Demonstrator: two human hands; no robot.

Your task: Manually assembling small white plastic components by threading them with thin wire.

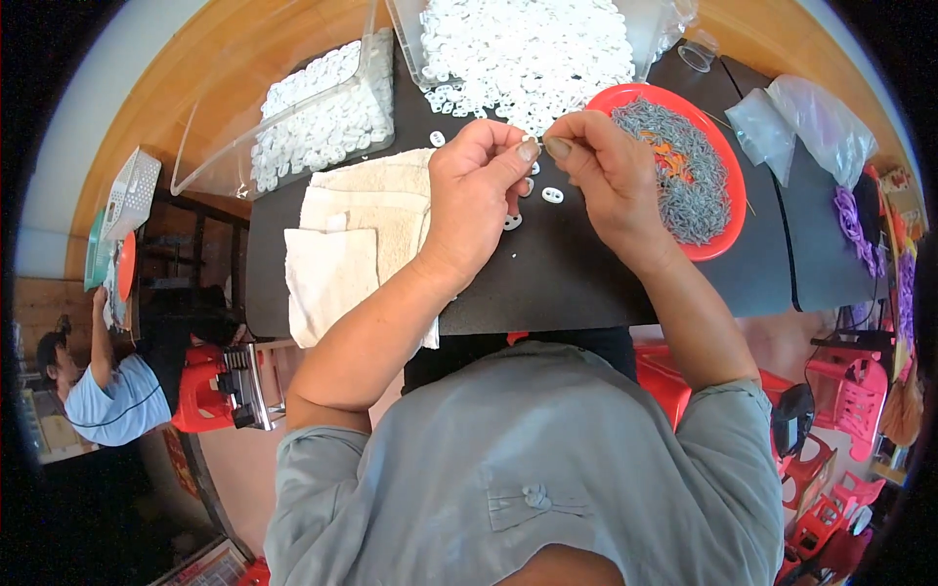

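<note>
At the fingertips we can make out little: thumbs and curled forefingers cover most of what they grip, and the palms are turned from us. To the left of the red bowl (733, 186), the left hand (467, 190) is closed in a pinch on what looks like a small white piece (532, 139), only a sliver of it showing. The right hand (614, 176), just beside the bowl's left rim, is pinched narrow too; we cannot tell what sits between its tips.

Just below the fingertips, left of the bowl, we see a loose two-holed white oval (553, 195) on the black bench (606, 293). Farther left of the bowl lie folded cream towels (332, 269). Inside the bowl we find a heap of thin grey pieces (699, 210) with some orange pieces (670, 161) among them.

Beyond the bowl and to its left, a clear box (405, 44) spilling white ovals (528, 49) is cut off by our view's upper edge.
</note>
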